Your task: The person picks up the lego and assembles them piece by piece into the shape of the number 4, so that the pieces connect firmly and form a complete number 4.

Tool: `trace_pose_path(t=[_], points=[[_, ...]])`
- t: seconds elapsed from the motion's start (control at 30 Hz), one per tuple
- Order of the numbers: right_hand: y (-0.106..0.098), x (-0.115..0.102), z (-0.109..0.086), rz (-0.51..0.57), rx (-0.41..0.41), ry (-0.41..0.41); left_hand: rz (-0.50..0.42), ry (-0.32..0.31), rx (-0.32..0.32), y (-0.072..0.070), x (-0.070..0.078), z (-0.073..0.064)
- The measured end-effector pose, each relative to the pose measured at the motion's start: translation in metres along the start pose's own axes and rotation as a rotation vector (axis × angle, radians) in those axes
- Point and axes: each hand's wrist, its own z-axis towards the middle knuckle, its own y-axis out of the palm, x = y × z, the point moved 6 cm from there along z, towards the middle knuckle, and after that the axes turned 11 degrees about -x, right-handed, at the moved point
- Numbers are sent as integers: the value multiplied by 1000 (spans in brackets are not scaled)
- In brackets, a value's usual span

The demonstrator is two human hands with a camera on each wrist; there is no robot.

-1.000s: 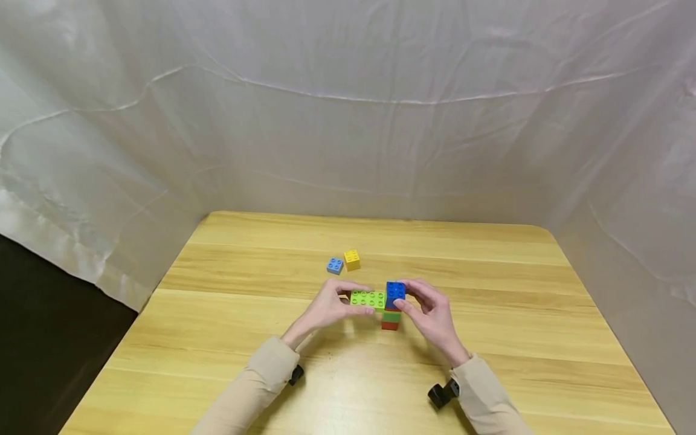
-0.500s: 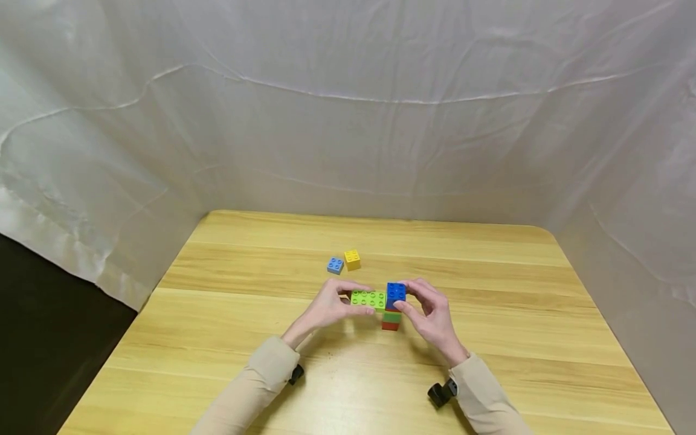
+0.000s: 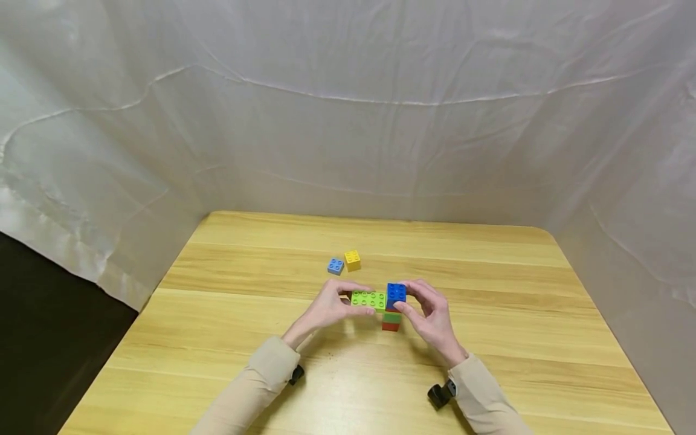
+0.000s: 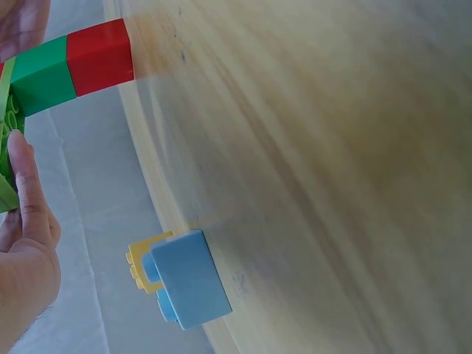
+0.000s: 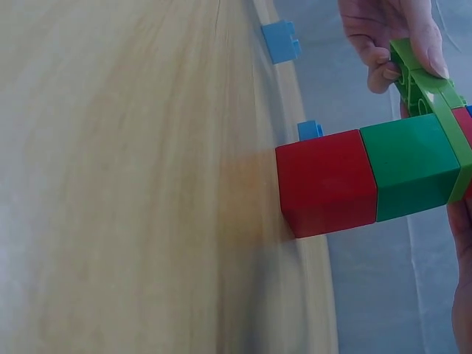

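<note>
A small tower stacks from a red brick at the bottom through a green brick and a long lime-green brick to another red one and a dark blue brick on top. The lime brick sticks out sideways to the left. My left hand pinches its free end, thumb on the near side and fingers on the far side. My right hand holds the dark blue brick between thumb and fingers. In the right wrist view, the red bottom brick is close over the tabletop.
Beyond my left hand, a light blue brick and a yellow brick lie side by side on the wooden table. In the right wrist view, a small blue piece shows past the tower. A pale curtain hangs around the table.
</note>
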Motion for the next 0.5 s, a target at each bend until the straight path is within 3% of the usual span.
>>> trace_pose_path(t=[0.27, 0.5], points=[[0, 4, -4, 96, -7, 135, 10, -1, 4, -1, -1, -1], [-3, 10, -9, 118, -87, 265, -11, -6, 5, 3, 2, 2]])
